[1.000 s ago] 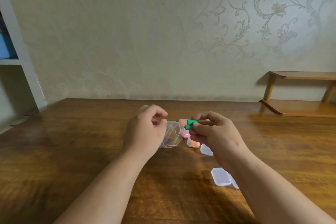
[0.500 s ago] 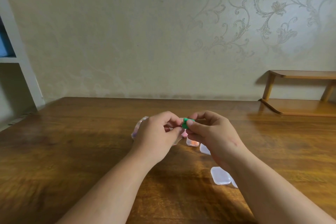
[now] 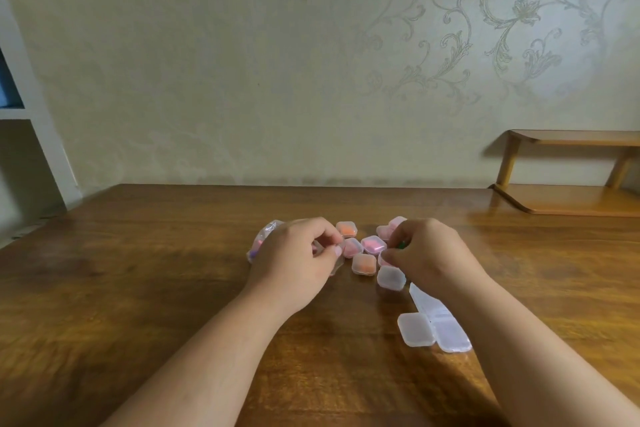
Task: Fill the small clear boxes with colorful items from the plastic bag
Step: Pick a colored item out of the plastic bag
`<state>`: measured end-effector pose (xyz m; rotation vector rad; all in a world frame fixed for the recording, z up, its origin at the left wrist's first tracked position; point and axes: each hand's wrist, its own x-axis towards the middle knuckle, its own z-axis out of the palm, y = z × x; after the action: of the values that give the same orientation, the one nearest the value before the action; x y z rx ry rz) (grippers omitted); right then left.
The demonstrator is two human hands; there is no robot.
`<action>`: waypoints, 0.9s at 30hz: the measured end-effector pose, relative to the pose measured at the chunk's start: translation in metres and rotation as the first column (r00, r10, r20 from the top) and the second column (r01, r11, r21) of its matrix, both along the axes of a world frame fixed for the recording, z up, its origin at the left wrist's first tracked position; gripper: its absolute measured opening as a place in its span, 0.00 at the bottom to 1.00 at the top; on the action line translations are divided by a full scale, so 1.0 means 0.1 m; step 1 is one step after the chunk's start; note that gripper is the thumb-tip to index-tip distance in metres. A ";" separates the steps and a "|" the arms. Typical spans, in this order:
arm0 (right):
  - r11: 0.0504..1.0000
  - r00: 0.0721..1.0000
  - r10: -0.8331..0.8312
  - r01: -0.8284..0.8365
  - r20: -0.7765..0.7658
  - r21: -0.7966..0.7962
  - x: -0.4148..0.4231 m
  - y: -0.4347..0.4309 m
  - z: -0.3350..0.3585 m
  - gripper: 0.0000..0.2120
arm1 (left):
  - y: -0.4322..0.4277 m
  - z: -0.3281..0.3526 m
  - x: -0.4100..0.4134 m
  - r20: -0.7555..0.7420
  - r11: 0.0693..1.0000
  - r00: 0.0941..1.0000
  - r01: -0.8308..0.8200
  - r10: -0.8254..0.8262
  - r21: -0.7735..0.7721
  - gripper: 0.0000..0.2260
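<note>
My left hand (image 3: 298,260) pinches the clear plastic bag (image 3: 265,236), whose far end sticks out behind it on the wooden table (image 3: 138,270). My right hand (image 3: 426,256) has its fingers curled round small green items (image 3: 401,245), only a sliver of which shows. Between my hands lie several small clear boxes holding pink or orange items, such as an orange one (image 3: 346,229), a pink one (image 3: 373,244) and another orange one (image 3: 364,264). An empty clear box (image 3: 391,277) lies just below my right fingers.
More empty clear boxes (image 3: 415,329) lie near my right forearm, one (image 3: 450,334) beside it. A low wooden shelf (image 3: 571,204) stands at the table's far right by the wall. A white shelving unit (image 3: 31,135) is at the left.
My hands have moved apart and lowered toward the table. The right hand carried the green items right and down, near the boxes. The filled boxes between the hands are now uncovered.
</note>
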<state>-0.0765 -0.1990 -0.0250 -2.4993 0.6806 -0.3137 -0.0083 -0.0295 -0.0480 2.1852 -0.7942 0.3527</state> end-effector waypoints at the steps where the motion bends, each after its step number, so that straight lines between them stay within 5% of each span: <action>1: 1.000 0.999 0.012 -0.013 -0.053 -0.020 -0.01 0.01 0.02 0.08 | 0.00 0.00 0.00 0.004 1.000 1.000 -0.001 0.001 0.006 0.06; 10: 0.985 0.880 0.025 -0.101 -0.474 -0.137 0.08 0.10 0.07 0.33 | 0.00 0.01 0.00 -0.019 1.000 1.000 0.020 -0.020 0.011 0.03; 16: 0.980 0.859 -0.006 -0.096 -0.512 -0.172 0.18 0.09 0.01 0.28 | -0.01 0.00 0.01 -0.057 1.000 0.998 0.020 -0.019 0.018 0.03; 18: 0.984 0.905 0.001 -0.077 -0.426 -0.163 0.15 0.08 -0.01 0.22 | 0.00 0.00 0.03 -0.084 1.000 0.996 0.022 -0.021 0.008 0.04; 21: 0.986 0.998 0.061 -0.061 -0.006 -0.157 0.04 0.12 -0.10 0.17 | 0.01 0.00 0.05 -0.124 1.000 0.992 0.015 -0.018 -0.026 0.03; 23: 0.978 0.957 0.164 -0.126 0.238 -0.166 -0.02 0.17 -0.11 0.14 | 0.02 0.02 0.06 -0.153 0.995 0.988 0.007 -0.022 -0.100 0.04; 27: 0.961 0.887 0.274 -0.233 0.372 -0.153 -0.05 0.29 -0.07 0.17 | 0.03 0.10 0.00 -0.292 0.961 0.951 0.014 -0.097 -0.275 0.07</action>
<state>-0.0816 -0.1698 -0.0324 -2.4758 0.1753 -0.7399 -0.0087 -0.0261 -0.0375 1.8958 -0.5966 0.0845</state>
